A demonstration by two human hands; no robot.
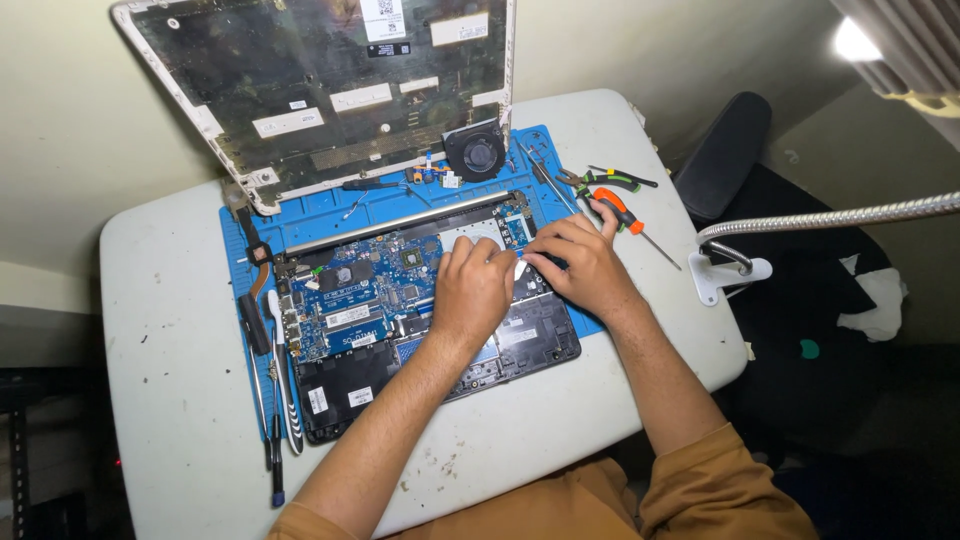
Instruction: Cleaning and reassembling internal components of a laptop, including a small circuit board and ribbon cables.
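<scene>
An opened laptop base (340, 385) lies on a blue work mat (330, 210), its blue circuit board (350, 300) exposed. My left hand (472, 290) rests on the middle of the board, fingers curled down onto a part near the board's upper right. My right hand (582, 262) presses beside it at the laptop's right end, fingertips meeting the left hand's. What the fingers pinch is hidden. The removed bottom cover (320, 90) leans against the wall behind.
A black fan (475, 152) sits on the mat's far edge. Pliers (600, 180) and an orange-handled screwdriver (630, 220) lie right of the mat. Several long tools (275, 400) lie left of the laptop. A flexible lamp arm (830, 218) clamps at the white table's (170, 370) right edge.
</scene>
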